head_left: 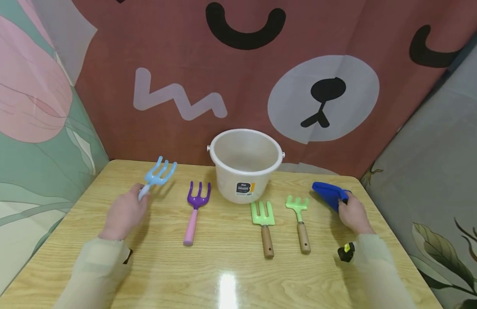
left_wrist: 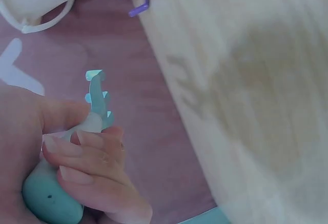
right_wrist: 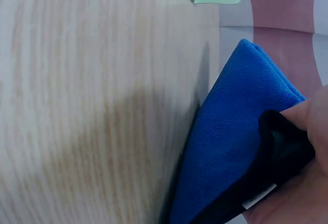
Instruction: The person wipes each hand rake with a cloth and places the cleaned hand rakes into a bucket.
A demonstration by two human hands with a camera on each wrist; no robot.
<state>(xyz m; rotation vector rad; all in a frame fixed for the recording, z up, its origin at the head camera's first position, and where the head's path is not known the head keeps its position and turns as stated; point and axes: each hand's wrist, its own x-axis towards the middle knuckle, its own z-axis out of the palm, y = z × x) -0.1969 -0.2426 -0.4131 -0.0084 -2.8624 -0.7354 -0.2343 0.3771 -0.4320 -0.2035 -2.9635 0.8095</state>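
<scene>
My left hand (head_left: 124,212) grips a light blue hand fork (head_left: 156,174) by its handle, tines pointing up and away, raised over the left of the table. In the left wrist view, the fingers curl round the teal handle (left_wrist: 51,196). At the right, my right hand (head_left: 355,213) pinches a folded blue cloth (head_left: 328,194) with a black edge; the right wrist view shows the cloth (right_wrist: 230,116) hanging close to the tabletop. A purple hand fork (head_left: 197,199) with a pink handle lies nearest my left hand. Nearest my right hand is a green hand rake (head_left: 298,206) with a wooden handle.
A white bucket (head_left: 242,189) with a label stands at the table's back middle. In front of it, a green hand fork (head_left: 263,214) with a wooden handle lies on the wooden table (head_left: 165,274). A printed curtain (head_left: 176,137) hangs behind the back edge.
</scene>
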